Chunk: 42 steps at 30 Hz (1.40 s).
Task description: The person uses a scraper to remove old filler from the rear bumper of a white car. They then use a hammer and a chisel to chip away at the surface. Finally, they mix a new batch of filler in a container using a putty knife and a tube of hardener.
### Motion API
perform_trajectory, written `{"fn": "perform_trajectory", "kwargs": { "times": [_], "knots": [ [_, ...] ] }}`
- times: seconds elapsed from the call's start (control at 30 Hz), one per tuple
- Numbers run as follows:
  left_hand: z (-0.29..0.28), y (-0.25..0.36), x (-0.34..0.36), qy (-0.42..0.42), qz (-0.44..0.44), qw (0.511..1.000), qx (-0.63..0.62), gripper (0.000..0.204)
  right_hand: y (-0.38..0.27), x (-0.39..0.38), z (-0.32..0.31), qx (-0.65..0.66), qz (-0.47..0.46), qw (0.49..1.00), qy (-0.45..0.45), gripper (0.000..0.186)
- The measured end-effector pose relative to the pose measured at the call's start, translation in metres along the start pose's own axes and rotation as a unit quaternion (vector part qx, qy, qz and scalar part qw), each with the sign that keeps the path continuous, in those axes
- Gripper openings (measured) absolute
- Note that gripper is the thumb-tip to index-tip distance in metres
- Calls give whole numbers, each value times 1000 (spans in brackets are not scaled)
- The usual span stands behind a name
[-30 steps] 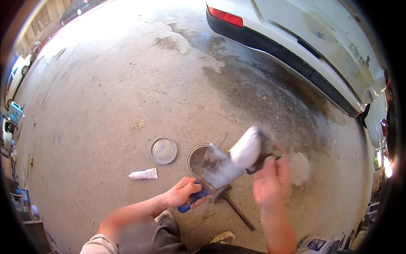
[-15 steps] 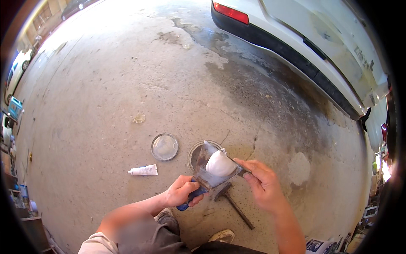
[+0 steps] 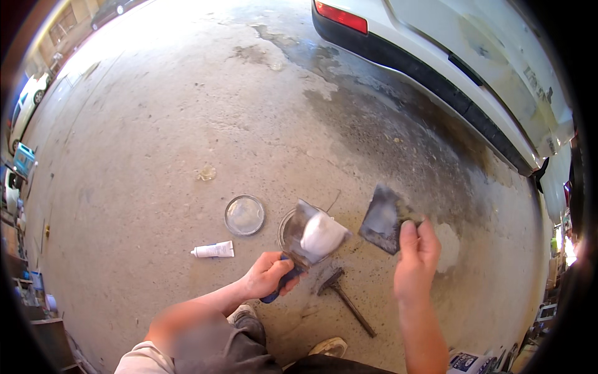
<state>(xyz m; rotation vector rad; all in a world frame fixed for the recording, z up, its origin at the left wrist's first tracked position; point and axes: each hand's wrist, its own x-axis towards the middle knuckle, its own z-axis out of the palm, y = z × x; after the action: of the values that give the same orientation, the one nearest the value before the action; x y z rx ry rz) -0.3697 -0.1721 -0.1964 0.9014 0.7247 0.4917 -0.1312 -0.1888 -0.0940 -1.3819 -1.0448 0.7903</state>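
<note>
My left hand [image 3: 269,276] is closed round the blue handle of a putty knife [image 3: 301,219]. A thick lump of white putty [image 3: 323,235] sits on its broad metal blade. Below that blade is a round open can [image 3: 286,229], mostly covered by it. My right hand [image 3: 418,258] pinches a second, dark scraper [image 3: 380,219] by its handle end, apart from the first and to its right. A greyish smear shows on this blade, which is slightly blurred.
A round can lid [image 3: 244,215] and a white tube [image 3: 213,250] lie on the concrete floor to the left. Near my feet rests a hammer [image 3: 352,306]. A white vehicle [image 3: 430,43] with a black bumper stands at upper right. A printed bucket [image 3: 470,363] sits at lower right.
My right hand has drawn its scraper away from the putty, to the right and slightly up. The left hand and its putty knife have barely moved.
</note>
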Motion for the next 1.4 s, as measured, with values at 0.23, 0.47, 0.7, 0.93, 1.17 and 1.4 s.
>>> {"fn": "perform_trajectory", "kwargs": {
  "times": [0.23,0.47,0.7,0.93,1.17,1.4],
  "knots": [
    [7,7,-2,-19,-23,999,11,33,-6,2,2,-158,-145,946,-244,31],
    [4,7,-6,-37,-5,999,-22,32,12,5,-18,-259,-97,917,-286,33],
    [7,-10,4,-49,-11,998,30,32,19,1,-11,10,-43,977,-207,34],
    [4,-10,-3,-21,-11,999,40,33,-1,2,0,-170,-100,936,-292,39],
    [4,-6,0,-49,6,999,-21,28,13,8,-31,-281,-47,895,-343,32],
    [22,-1,19,16,133,990,-51,27,14,-19,-38,-108,225,889,-384,20]
  ]
}}
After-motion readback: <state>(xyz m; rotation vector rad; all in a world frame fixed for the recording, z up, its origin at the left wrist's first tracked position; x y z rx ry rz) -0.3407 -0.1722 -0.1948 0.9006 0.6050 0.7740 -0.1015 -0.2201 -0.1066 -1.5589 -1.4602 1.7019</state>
